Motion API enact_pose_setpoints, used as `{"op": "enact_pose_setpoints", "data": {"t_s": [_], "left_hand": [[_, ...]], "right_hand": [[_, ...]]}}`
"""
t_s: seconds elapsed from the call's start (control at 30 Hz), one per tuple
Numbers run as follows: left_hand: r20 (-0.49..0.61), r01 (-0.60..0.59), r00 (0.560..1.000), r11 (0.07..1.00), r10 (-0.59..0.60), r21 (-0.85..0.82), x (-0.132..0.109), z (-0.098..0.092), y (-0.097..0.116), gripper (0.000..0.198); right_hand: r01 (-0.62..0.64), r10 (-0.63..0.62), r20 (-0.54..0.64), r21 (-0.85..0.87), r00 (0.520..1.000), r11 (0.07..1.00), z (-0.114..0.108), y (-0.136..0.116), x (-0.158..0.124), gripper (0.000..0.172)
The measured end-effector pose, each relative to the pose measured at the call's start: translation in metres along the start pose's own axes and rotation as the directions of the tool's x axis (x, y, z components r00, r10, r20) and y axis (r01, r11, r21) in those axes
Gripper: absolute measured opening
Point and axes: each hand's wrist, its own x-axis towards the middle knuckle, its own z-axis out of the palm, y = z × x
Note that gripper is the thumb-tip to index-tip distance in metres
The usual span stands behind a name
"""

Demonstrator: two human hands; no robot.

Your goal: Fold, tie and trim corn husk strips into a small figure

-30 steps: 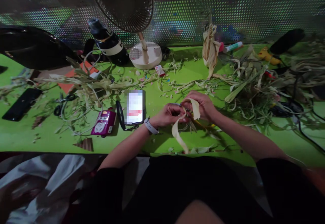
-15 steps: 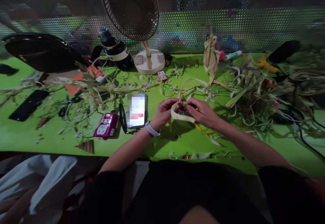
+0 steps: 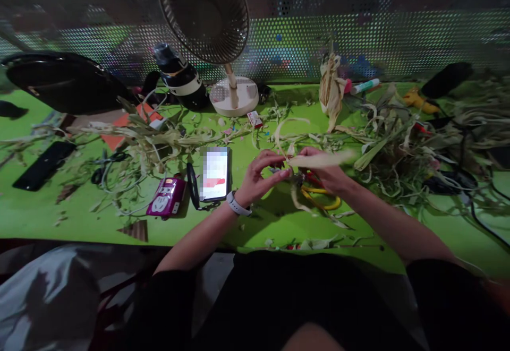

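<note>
My left hand, with a white band at its wrist, is closed, thumb and finger pinching the end of some dry corn husk. Beside it, my right hand is closed on the husk too. A pale, motion-blurred corn husk strip stretches rightward over my right hand. Another thin strip curls up above the fingers. Yellow loop-shaped handles show under my right hand, with a bit of red near its fingers; what they belong to is hidden. Loose husk hangs below the hands.
Behind the hands stands a bundled corn husk figure. A husk heap lies to the right. Leftward are a lit phone, a purple box, scissors and a dark phone. A fan and a bottle stand at the back.
The wide husk strip that curved below my fingers now extends to the right across my right hand. My left fingers have opened out somewhat, and more of the yellow handles shows.
</note>
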Motion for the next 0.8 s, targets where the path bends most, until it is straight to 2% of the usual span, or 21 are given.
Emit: {"op": "enact_pose_setpoints", "data": {"t_s": [0.03, 0.1, 0.17, 0.23, 0.33, 0.47, 0.67, 0.8], "left_hand": [[-0.005, -0.034, 0.999, 0.998, 0.034, 0.053, 0.001, -0.001, 0.003, 0.023], [0.012, -0.017, 1.0, 0.998, 0.016, 0.066, 0.001, -0.002, 0.007, 0.02], [0.043, 0.076, 0.996, 0.997, -0.076, -0.013, -0.002, -0.001, 0.006, 0.022], [0.061, 0.167, 0.985, 0.979, -0.161, -0.115, -0.005, 0.002, 0.004, 0.027], [0.129, 0.285, 0.957, 0.926, -0.26, -0.248, -0.009, 0.005, 0.004, 0.036], [0.307, 0.459, 0.878, 0.827, -0.367, -0.325, -0.011, 0.008, 0.011, 0.049], [0.328, 0.506, 0.858, 0.762, -0.396, -0.404, -0.009, 0.009, 0.012, 0.032], [0.307, 0.5, 0.863, 0.761, -0.4, -0.414, -0.007, 0.012, 0.005, 0.033]], "right_hand": [[-0.07, 0.07, 0.002, 0.098, 0.998, 0.993, -0.001, 0.0, 0.002, 0.025], [-0.2, 0.2, 0.029, 0.261, 0.979, 0.944, -0.001, -0.001, 0.005, 0.02], [-0.284, 0.288, 0.044, 0.364, 0.957, 0.887, 0.001, -0.001, 0.006, 0.014], [-0.311, 0.327, 0.035, 0.417, 0.944, 0.854, 0.003, 0.0, 0.006, 0.009], [-0.318, 0.323, 0.059, 0.412, 0.944, 0.854, 0.006, 0.002, 0.005, 0.005], [-0.336, 0.292, 0.172, 0.368, 0.941, 0.867, 0.008, 0.003, 0.004, 0.017], [-0.3, 0.244, 0.198, 0.34, 0.949, 0.891, 0.007, -0.002, 0.005, 0.024], [-0.295, 0.248, 0.179, 0.323, 0.952, 0.899, 0.006, 0.002, 0.008, 0.021]]}}
